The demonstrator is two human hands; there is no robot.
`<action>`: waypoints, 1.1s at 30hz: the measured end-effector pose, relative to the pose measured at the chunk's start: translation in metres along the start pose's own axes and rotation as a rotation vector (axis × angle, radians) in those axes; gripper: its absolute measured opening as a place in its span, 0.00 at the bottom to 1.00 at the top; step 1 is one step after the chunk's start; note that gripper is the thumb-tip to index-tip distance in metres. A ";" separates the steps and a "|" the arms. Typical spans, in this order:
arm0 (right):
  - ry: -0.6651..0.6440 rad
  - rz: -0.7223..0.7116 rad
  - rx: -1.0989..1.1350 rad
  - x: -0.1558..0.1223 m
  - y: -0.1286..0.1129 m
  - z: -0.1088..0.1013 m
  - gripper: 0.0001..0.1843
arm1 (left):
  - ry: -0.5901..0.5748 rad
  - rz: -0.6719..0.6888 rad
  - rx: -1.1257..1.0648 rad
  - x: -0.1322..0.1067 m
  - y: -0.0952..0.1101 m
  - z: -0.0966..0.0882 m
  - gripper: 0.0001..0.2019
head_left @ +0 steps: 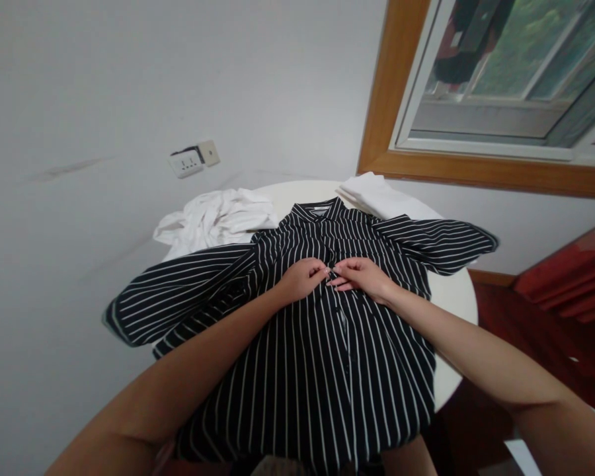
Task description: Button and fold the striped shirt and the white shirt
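A black shirt with white stripes (297,357) lies spread face up on a round white table, collar at the far side and sleeves out to both sides. Its front placket runs down the middle, and the lower part parts slightly. My left hand (305,277) pinches the placket edge at chest height. Opposite it, almost touching, my right hand (361,276) pinches the other edge between thumb and forefinger, its other fingers loosely bent on the cloth. Whether a button sits between the fingertips is too small to make out.
Crumpled white cloth (218,218) lies at the table's back left, and folded white cloth (387,197) at the back right. The white table (459,301) stands against a wall with a socket (186,162). A wood-framed window (377,155) is at right, above a red curtain (570,277).
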State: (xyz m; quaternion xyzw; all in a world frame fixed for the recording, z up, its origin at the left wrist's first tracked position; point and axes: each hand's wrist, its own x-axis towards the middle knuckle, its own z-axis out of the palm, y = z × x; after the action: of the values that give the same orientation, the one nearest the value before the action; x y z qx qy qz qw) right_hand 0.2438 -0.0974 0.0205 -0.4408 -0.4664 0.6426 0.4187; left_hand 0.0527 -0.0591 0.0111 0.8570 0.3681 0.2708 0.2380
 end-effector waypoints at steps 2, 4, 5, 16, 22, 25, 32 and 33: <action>-0.003 -0.007 -0.006 0.000 0.000 0.000 0.03 | -0.012 0.005 -0.012 0.000 -0.001 0.000 0.11; -0.009 -0.007 -0.012 0.000 0.000 0.000 0.03 | -0.019 0.009 -0.019 0.000 -0.002 0.000 0.11; -0.010 -0.006 -0.015 0.000 -0.001 0.001 0.03 | -0.020 0.012 -0.021 0.000 -0.003 -0.001 0.11; -0.010 -0.012 -0.029 -0.001 -0.003 -0.001 0.01 | -0.045 -0.004 -0.032 -0.001 0.000 -0.003 0.11; -0.084 0.008 -0.077 -0.002 -0.007 -0.005 0.03 | -0.040 0.015 0.006 -0.002 -0.002 -0.001 0.10; -0.099 -0.008 -0.100 -0.001 -0.006 -0.006 0.03 | -0.037 0.024 -0.001 -0.001 -0.003 0.000 0.10; -0.055 -0.146 -0.312 0.004 0.003 -0.006 0.08 | -0.050 0.042 -0.010 -0.002 -0.001 -0.002 0.08; -0.045 -0.186 -0.379 0.005 0.004 -0.006 0.08 | -0.052 0.037 -0.006 -0.001 -0.001 -0.002 0.08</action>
State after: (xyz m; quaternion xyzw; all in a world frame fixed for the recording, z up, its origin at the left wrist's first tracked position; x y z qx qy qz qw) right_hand 0.2478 -0.0921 0.0147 -0.4523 -0.6268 0.5115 0.3753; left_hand 0.0501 -0.0591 0.0113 0.8697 0.3451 0.2540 0.2452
